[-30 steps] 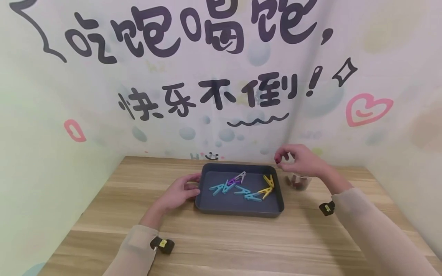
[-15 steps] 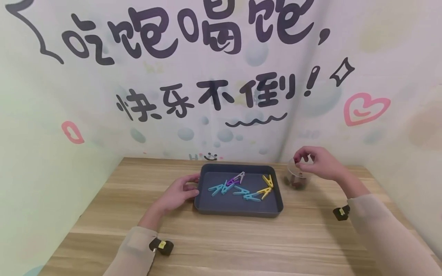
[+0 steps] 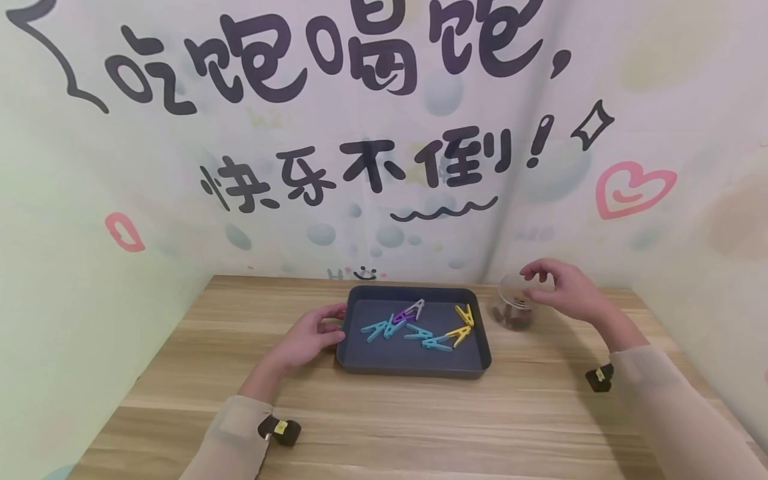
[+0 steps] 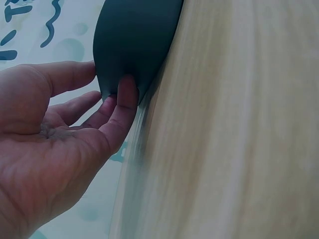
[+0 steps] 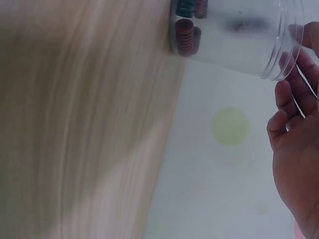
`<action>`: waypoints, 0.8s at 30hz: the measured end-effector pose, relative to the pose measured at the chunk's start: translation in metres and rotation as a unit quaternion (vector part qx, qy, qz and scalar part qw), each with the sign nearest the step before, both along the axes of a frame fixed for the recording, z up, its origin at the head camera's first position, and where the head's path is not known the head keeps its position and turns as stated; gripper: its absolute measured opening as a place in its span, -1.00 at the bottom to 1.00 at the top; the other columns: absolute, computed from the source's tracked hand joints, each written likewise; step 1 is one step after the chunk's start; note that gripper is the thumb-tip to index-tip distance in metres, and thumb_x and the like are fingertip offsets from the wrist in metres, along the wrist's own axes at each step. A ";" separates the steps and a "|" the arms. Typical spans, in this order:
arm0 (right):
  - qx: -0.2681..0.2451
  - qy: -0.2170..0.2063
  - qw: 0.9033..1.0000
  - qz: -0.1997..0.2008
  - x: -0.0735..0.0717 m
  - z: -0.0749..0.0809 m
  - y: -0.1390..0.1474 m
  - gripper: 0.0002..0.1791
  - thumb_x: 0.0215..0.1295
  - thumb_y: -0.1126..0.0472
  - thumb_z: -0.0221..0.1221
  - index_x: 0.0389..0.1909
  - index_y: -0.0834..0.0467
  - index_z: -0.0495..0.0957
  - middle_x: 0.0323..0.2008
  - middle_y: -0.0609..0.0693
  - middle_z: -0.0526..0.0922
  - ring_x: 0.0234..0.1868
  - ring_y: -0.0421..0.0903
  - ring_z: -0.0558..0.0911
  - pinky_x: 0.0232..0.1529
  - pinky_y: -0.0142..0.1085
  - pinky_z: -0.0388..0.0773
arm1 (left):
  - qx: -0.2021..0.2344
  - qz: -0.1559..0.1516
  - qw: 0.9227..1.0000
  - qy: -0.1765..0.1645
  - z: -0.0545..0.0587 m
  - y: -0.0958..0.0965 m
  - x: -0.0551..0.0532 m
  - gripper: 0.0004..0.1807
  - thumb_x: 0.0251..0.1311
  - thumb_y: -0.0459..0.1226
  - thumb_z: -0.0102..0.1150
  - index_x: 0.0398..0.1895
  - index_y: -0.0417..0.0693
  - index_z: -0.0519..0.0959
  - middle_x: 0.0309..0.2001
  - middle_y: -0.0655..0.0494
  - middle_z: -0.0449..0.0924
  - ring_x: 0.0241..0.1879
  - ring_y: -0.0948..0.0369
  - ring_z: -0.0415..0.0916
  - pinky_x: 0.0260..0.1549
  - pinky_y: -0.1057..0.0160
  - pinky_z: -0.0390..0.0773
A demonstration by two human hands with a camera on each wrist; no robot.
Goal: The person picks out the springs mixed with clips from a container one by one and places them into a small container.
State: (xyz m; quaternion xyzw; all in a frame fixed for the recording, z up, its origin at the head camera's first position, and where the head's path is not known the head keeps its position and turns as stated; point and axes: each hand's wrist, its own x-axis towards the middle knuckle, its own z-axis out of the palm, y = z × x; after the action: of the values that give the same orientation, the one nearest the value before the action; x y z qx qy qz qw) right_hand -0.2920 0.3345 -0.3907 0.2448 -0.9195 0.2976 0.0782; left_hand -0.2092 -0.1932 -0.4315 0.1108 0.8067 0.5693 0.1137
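Observation:
In the head view my left hand [image 3: 312,335] rests at the left side of a dark grey tray [image 3: 414,369]. The left wrist view shows its fingertips touching the outer wall of the tray [image 4: 137,35]. Light-blue clothespins [image 3: 419,332], yellow clothespins [image 3: 465,315], a purple one [image 3: 405,317] and a whitish one [image 3: 415,307] lie in the tray. My right hand [image 3: 567,290] is at the rim of a clear plastic jar [image 3: 510,293], thumb and fingers apart, holding nothing. Inside the jar [image 5: 229,45], small ribbed red pieces [image 5: 185,37] and a green one [image 5: 185,7] lie at the bottom; a dark blurred piece [image 5: 246,24] hangs mid-jar.
The jar stands right of the tray on a wooden table [image 3: 384,427]. Behind the table hangs a pale printed cloth [image 3: 360,227] with black lettering. Black wrist cameras, left [image 3: 279,430] and right [image 3: 600,378], sit on both sleeves.
My right hand has moved right from beside the tray to over the jar and let go of a small dark-red piece. The left hand stays at the tray.

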 end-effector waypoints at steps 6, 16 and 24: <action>-0.019 -0.007 1.000 0.006 0.002 -0.003 0.002 -0.37 0.36 0.20 0.44 0.39 0.24 0.47 0.26 0.23 0.59 0.20 0.16 0.49 0.08 0.05 0.46 | -0.004 -0.004 1.000 0.003 0.000 0.000 -0.001 -0.35 0.50 -0.48 0.14 0.60 -0.32 0.24 0.46 -0.34 0.36 0.31 -0.21 0.53 0.22 -0.01 0.65; -0.019 0.012 1.000 0.014 0.009 -0.005 0.003 -0.28 0.34 0.20 0.46 0.46 0.22 0.41 0.32 0.24 0.53 0.26 0.21 0.47 0.09 0.04 0.44 | -0.019 0.006 1.000 0.010 0.000 0.000 -0.001 -0.34 0.49 -0.46 0.17 0.60 -0.28 0.27 0.46 -0.31 0.37 0.29 -0.17 0.55 0.22 -0.01 0.65; -0.015 0.030 0.999 0.007 0.019 0.001 0.001 -0.27 0.32 0.18 0.47 0.44 0.23 0.42 0.31 0.21 0.53 0.24 0.19 0.47 0.07 0.09 0.46 | -0.029 0.012 0.999 0.019 0.006 -0.003 -0.006 -0.35 0.49 -0.43 0.18 0.58 -0.32 0.28 0.42 -0.33 0.40 0.30 -0.21 0.54 0.23 -0.05 0.64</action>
State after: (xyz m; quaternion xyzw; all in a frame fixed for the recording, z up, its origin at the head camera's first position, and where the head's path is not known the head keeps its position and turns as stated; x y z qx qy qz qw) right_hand -0.2726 0.3354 -0.3893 0.2587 -0.9104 0.3047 0.1070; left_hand -0.2151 -0.1965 -0.4254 0.1088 0.8264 0.5443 0.0945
